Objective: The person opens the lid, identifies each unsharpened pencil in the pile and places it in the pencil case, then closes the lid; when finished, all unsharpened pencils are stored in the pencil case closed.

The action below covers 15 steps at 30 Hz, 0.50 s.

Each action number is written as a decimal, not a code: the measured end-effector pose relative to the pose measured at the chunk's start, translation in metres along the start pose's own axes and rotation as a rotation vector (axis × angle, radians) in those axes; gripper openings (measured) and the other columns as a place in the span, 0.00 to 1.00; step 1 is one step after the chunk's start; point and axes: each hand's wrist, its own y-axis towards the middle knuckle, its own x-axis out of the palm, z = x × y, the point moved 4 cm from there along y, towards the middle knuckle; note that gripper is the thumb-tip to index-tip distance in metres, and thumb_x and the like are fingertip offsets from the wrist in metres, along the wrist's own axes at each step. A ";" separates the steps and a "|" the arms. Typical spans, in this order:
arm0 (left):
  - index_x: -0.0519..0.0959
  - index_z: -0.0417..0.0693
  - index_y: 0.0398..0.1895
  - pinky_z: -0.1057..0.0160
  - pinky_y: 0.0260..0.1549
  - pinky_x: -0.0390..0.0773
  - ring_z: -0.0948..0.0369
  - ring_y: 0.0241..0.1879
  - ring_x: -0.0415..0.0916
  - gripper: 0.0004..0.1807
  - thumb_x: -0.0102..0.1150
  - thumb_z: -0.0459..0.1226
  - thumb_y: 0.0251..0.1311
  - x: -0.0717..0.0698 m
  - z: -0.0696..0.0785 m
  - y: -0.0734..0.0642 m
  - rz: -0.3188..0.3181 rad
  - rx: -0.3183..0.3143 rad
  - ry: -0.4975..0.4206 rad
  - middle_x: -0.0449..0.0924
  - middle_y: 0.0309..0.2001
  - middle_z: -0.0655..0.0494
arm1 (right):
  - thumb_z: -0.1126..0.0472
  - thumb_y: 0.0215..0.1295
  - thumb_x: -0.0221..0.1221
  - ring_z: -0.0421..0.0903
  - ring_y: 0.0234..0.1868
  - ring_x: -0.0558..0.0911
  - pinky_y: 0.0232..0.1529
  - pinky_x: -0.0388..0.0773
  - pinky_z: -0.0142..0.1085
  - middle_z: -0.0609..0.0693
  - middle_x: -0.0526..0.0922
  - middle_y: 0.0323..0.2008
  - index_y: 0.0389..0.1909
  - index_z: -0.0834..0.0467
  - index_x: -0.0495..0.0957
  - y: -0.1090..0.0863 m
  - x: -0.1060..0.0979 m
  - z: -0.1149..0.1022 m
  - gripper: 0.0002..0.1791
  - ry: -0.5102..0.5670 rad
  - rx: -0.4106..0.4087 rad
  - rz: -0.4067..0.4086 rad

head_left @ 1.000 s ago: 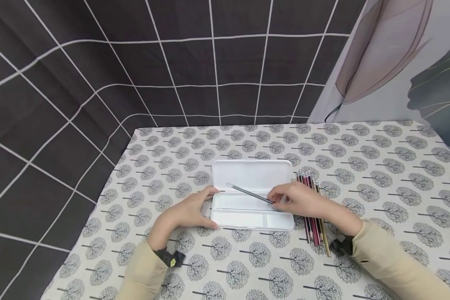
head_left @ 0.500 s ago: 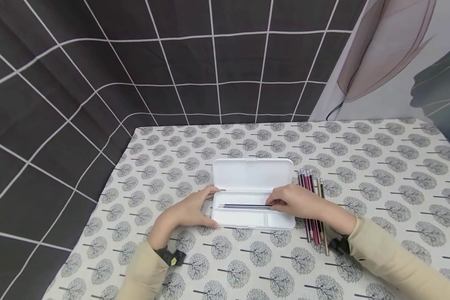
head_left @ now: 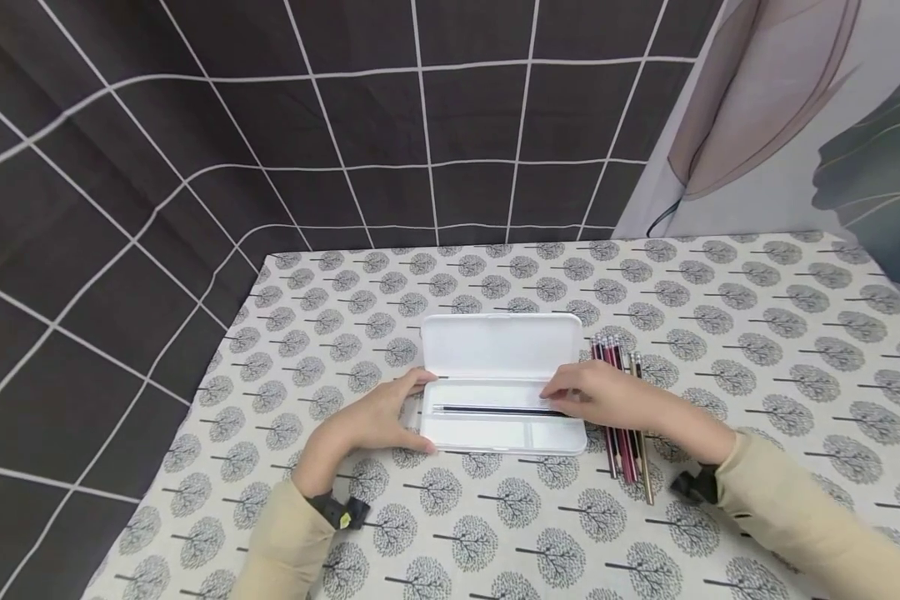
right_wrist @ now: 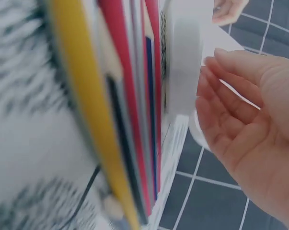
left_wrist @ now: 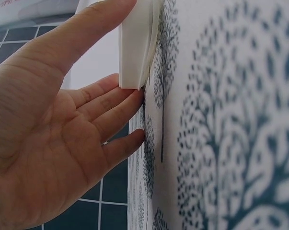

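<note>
An open white pencil case [head_left: 504, 346] lies on the cloth with its lid tipped back. Dark pencils [head_left: 495, 409] lie lengthwise in its inner tray, their right ends hidden behind my right hand. My left hand [head_left: 375, 423] holds the left end of the case between thumb and fingers; the left wrist view has the thumb on the case wall [left_wrist: 134, 52] and fingertips at its edge. Over the right end of the tray is my right hand [head_left: 606, 396]. In the right wrist view its fingers [right_wrist: 221, 103] are loosely bent, with nothing between them.
A loose bundle of red, dark and gold pencils [head_left: 624, 458] lies just right of the case, partly under my right forearm. Tree-patterned cloth [head_left: 450, 542] covers the table. A dark gridded curtain [head_left: 472, 117] hangs behind it.
The pencil in my right hand has gone from slanting over the case to lying flat in the tray. My right fingers have let go of it. My left hand stays put.
</note>
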 end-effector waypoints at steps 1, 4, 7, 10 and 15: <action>0.59 0.49 0.65 0.48 0.64 0.59 0.50 0.65 0.61 0.53 0.76 0.49 0.33 0.000 0.000 0.000 0.000 0.001 0.001 0.65 0.65 0.46 | 0.67 0.56 0.61 0.41 0.36 0.82 0.39 0.81 0.32 0.48 0.84 0.36 0.40 0.61 0.81 -0.003 -0.002 0.001 0.10 0.003 0.000 0.021; 0.59 0.49 0.65 0.48 0.65 0.59 0.50 0.65 0.61 0.52 0.76 0.49 0.34 -0.001 0.000 0.000 -0.001 0.003 0.004 0.65 0.65 0.46 | 0.67 0.55 0.63 0.39 0.36 0.82 0.40 0.81 0.33 0.46 0.84 0.36 0.40 0.58 0.82 -0.010 -0.007 0.004 0.10 0.000 0.015 0.075; 0.59 0.50 0.65 0.48 0.65 0.58 0.50 0.65 0.61 0.52 0.76 0.49 0.33 -0.001 0.000 0.000 0.002 0.000 0.006 0.65 0.66 0.46 | 0.66 0.55 0.63 0.37 0.36 0.80 0.39 0.80 0.33 0.44 0.84 0.36 0.39 0.57 0.82 -0.018 -0.013 0.007 0.10 0.025 0.055 0.130; 0.59 0.50 0.65 0.47 0.64 0.59 0.50 0.65 0.61 0.52 0.76 0.49 0.33 -0.002 0.001 0.000 0.003 0.002 -0.001 0.65 0.65 0.46 | 0.65 0.55 0.64 0.34 0.31 0.78 0.33 0.79 0.30 0.41 0.83 0.32 0.38 0.56 0.82 -0.024 -0.020 0.012 0.08 0.074 0.120 0.175; 0.60 0.51 0.65 0.47 0.64 0.60 0.50 0.63 0.63 0.51 0.77 0.48 0.33 0.000 0.002 -0.001 0.000 -0.012 -0.009 0.66 0.64 0.47 | 0.57 0.55 0.65 0.35 0.29 0.77 0.33 0.77 0.28 0.39 0.81 0.27 0.34 0.54 0.82 -0.034 -0.025 0.030 0.07 0.124 0.335 0.156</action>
